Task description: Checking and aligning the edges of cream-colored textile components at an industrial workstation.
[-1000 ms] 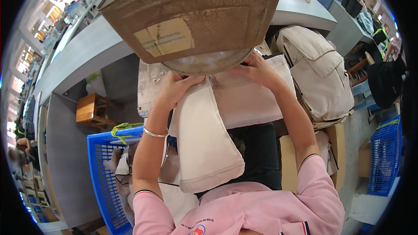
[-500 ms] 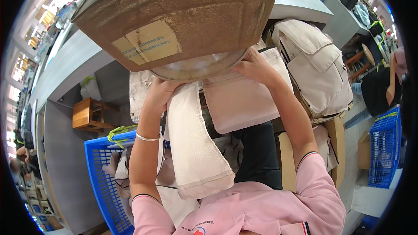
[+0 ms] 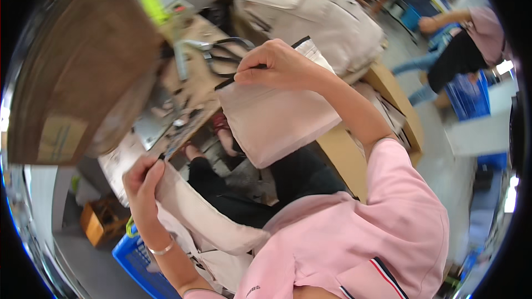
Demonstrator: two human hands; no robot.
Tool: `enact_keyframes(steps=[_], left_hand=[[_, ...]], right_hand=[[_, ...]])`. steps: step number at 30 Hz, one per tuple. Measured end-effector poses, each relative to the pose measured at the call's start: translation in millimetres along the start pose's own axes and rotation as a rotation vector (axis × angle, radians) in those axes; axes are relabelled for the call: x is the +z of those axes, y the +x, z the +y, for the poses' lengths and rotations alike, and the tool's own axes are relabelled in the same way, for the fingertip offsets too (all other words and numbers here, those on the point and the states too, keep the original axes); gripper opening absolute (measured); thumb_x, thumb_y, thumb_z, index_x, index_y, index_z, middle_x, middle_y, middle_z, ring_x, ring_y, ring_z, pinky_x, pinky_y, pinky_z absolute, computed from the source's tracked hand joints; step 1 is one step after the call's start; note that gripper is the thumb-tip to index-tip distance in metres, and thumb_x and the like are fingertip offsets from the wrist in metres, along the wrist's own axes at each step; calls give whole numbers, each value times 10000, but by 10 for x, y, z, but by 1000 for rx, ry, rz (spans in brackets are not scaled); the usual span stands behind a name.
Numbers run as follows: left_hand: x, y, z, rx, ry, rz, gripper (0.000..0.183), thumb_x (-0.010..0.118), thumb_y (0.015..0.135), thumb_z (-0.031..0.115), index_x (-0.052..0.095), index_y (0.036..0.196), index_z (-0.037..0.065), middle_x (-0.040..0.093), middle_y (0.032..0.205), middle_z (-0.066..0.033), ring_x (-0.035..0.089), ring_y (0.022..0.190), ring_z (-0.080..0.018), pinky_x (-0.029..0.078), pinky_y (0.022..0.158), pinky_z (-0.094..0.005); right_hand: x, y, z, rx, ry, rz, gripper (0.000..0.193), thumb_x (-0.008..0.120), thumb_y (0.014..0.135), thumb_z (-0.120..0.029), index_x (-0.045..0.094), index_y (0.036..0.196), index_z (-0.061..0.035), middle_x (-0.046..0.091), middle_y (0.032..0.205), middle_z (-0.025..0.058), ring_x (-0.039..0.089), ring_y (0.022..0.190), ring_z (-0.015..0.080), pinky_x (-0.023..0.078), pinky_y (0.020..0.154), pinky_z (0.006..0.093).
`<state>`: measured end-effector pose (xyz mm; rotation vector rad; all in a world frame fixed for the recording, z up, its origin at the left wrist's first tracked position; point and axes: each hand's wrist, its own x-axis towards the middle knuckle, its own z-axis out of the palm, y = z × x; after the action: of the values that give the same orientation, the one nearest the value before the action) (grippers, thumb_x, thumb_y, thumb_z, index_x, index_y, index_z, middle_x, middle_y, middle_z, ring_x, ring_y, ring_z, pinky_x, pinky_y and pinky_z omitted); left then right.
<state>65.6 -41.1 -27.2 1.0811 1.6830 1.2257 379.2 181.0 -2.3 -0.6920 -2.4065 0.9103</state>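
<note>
My left hand (image 3: 145,185) pinches the dark-tipped top end of a long beige fabric piece (image 3: 202,210), which hangs down toward my lap. Higher up and to the right, my right hand (image 3: 277,63) grips the black-edged top of a wide beige fabric panel (image 3: 277,119). The panel hangs below my fingers, above my legs. Behind it, on a worn wooden work surface (image 3: 202,99), lie scissors (image 3: 205,47) with dark handles. A large scuffed brown box-like thing (image 3: 83,50) with a pale label fills the upper left.
A beige backpack (image 3: 316,16) stands at the back right, above an open cardboard box (image 3: 407,111) with fabric in it. At lower left are a blue plastic basket (image 3: 133,260) and a wooden stool (image 3: 100,221). Another person (image 3: 460,55) is at the far right, near a blue crate (image 3: 468,97).
My view has swung right, so the brown thing sits farther left. My hands have come away from the round rim under it and moved apart, each with a fabric piece.
</note>
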Motion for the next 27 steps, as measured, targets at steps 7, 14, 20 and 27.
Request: enact_keyframes(steps=[7,14,20,27], left_hand=[[737,-191,-173,85,3,7,120,702,930,98,688,971,-13,580,801,68,453,700,-9,337,619,-161],[1238,-120,160,82,191,-4,204,719,899,156,707,973,-35,648,827,5,538,701,-64,442,620,-217],[1376,297,148,209,437,-181,295,750,794,312,760,880,30,713,731,-88,645,642,-173,498,634,-303],[1331,407,346,239,521,-374,318,814,708,351,771,799,49,716,720,-91,659,659,-190,506,642,-323]], right_hand=[[-1092,-1747,991,478,-121,326,220,708,892,-223,739,890,-5,619,673,-19,516,664,38,437,600,255],[-1482,-3066,1679,440,-1011,468,243,664,904,-242,741,989,-27,716,927,134,682,828,268,506,741,348],[-221,-1712,-141,167,91,177,141,664,893,-39,742,1010,-21,719,976,107,686,871,168,532,774,307],[1619,-506,-886,-318,-276,-402,214,587,948,-138,692,1105,-38,669,1169,140,648,1058,310,507,927,397]])
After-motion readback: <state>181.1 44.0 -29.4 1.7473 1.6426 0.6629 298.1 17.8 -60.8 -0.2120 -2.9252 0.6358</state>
